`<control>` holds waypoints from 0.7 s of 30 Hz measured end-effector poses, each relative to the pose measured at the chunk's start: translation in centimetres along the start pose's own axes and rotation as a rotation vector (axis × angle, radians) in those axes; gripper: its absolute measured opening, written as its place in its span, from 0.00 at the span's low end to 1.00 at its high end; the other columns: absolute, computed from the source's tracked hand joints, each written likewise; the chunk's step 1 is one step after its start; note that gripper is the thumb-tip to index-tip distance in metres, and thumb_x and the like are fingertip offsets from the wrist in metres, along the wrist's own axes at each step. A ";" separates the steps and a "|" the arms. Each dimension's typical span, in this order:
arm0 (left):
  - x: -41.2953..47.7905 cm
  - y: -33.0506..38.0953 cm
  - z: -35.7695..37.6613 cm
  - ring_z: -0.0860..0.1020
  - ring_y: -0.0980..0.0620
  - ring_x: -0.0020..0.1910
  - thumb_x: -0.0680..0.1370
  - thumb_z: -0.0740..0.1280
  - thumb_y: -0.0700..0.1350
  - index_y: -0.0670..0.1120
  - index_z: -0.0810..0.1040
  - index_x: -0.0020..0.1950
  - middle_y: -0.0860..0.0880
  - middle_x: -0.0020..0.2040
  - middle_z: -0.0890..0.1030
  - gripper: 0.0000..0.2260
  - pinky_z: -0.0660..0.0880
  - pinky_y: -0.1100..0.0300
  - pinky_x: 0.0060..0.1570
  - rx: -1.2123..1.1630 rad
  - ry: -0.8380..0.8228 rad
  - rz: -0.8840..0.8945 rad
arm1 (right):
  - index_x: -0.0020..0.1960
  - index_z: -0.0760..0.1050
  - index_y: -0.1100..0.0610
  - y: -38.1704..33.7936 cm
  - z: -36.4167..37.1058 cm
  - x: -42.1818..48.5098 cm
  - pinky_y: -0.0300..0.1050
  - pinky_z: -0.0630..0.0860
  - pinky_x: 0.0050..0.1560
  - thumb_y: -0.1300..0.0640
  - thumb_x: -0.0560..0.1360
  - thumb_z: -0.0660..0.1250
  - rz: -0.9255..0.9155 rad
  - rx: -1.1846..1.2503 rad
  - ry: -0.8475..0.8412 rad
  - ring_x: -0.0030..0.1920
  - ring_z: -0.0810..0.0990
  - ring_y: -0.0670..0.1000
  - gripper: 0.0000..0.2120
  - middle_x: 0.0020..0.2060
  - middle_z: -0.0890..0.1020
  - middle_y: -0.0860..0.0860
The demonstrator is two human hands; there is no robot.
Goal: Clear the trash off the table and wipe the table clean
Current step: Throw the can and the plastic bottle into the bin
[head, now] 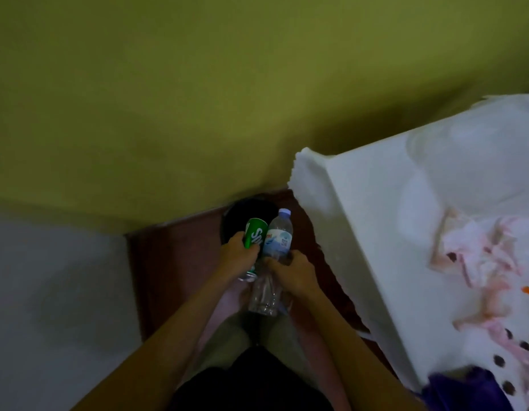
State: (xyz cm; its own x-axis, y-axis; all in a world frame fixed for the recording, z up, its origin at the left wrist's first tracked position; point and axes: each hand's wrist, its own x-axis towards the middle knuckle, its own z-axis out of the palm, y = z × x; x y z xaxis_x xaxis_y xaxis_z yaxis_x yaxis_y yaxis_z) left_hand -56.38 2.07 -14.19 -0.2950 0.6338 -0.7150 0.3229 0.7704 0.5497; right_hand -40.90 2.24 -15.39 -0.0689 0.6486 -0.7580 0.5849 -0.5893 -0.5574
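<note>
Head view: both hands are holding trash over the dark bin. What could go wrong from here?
1. The bin mouth looks small, and the green can in the left hand and the plastic bottle in the right hand hang side by side, so one could miss and roll onto the floor.
2. The pink scraps and dark bits on the white table remain to be cleared.

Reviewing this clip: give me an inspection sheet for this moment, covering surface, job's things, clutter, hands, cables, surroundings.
Surface: table at right under a white cover, stained pink and orange.
Job's things: green can and clear plastic bottle, both held above a dark bin by the wall.
Clutter: crumpled pink-stained tissue, dark round bits, purple cloth at the near edge.
Hands: left hand has a grip on the can; right hand on the bottle.
Cables: nothing seen.
Surroundings: olive-green wall, reddish floor; dim and blurred.
</note>
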 end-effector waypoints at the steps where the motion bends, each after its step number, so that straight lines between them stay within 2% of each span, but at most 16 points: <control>1: 1.0 -0.8 0.4 0.79 0.44 0.57 0.78 0.67 0.43 0.43 0.75 0.67 0.42 0.61 0.81 0.17 0.71 0.59 0.49 -0.017 0.002 -0.029 | 0.62 0.76 0.55 0.3 0.6 1.4 0.36 0.75 0.39 0.43 0.71 0.74 0.017 -0.009 -0.020 0.48 0.81 0.49 0.25 0.53 0.82 0.51; 4: 5.0 -3.7 2.3 0.76 0.49 0.51 0.79 0.65 0.40 0.41 0.74 0.67 0.42 0.58 0.79 0.16 0.69 0.60 0.46 -0.068 0.011 -0.092 | 0.64 0.76 0.55 1.8 2.4 6.6 0.35 0.73 0.34 0.43 0.72 0.74 0.064 -0.054 -0.081 0.44 0.81 0.48 0.26 0.53 0.82 0.52; 7: 9.6 -7.5 5.4 0.79 0.45 0.53 0.77 0.65 0.46 0.42 0.74 0.65 0.43 0.57 0.80 0.18 0.75 0.55 0.49 -0.095 -0.017 -0.148 | 0.65 0.76 0.55 4.6 4.4 12.5 0.37 0.73 0.33 0.40 0.71 0.73 0.134 -0.102 -0.138 0.41 0.80 0.48 0.28 0.55 0.83 0.54; 10: 14.1 -11.1 8.3 0.79 0.40 0.57 0.76 0.67 0.48 0.42 0.74 0.65 0.41 0.58 0.81 0.19 0.78 0.45 0.58 -0.149 -0.039 -0.211 | 0.65 0.76 0.56 7.5 6.1 17.9 0.43 0.79 0.43 0.42 0.72 0.73 0.179 -0.148 -0.129 0.46 0.82 0.52 0.27 0.55 0.83 0.55; 12: 17.0 -12.7 9.6 0.79 0.40 0.59 0.80 0.67 0.46 0.41 0.73 0.68 0.41 0.60 0.79 0.19 0.77 0.45 0.60 -0.190 -0.031 -0.242 | 0.66 0.76 0.56 9.2 7.3 21.7 0.46 0.81 0.47 0.41 0.72 0.73 0.207 -0.169 -0.123 0.49 0.83 0.54 0.28 0.55 0.83 0.56; 16: 22.8 -15.6 11.2 0.79 0.42 0.57 0.80 0.68 0.50 0.43 0.73 0.70 0.44 0.61 0.80 0.21 0.78 0.46 0.59 -0.233 0.005 -0.277 | 0.68 0.73 0.56 10.6 9.5 27.7 0.52 0.80 0.55 0.39 0.71 0.72 0.151 -0.212 -0.090 0.55 0.82 0.59 0.32 0.59 0.81 0.57; 19: 25.6 -16.2 11.4 0.79 0.40 0.55 0.80 0.67 0.51 0.45 0.70 0.73 0.46 0.56 0.77 0.23 0.79 0.44 0.56 -0.192 0.008 -0.266 | 0.67 0.71 0.58 10.6 10.7 30.3 0.47 0.75 0.50 0.43 0.76 0.68 0.089 -0.242 -0.039 0.57 0.79 0.59 0.26 0.60 0.78 0.58; 21: 26.4 -16.0 11.2 0.79 0.40 0.54 0.80 0.66 0.49 0.46 0.70 0.74 0.43 0.57 0.78 0.23 0.79 0.46 0.55 -0.153 0.008 -0.247 | 0.68 0.70 0.59 10.5 10.9 30.8 0.46 0.72 0.49 0.47 0.79 0.66 0.053 -0.257 -0.032 0.58 0.78 0.59 0.23 0.62 0.77 0.59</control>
State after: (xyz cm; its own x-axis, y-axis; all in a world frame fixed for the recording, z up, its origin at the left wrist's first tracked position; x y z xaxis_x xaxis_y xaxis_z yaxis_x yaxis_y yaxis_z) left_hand -59.32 5.71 -46.74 -0.3551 0.4255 -0.8324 0.1006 0.9026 0.4185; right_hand -45.67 10.83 -48.27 -0.0562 0.6020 -0.7965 0.7741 -0.4775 -0.4156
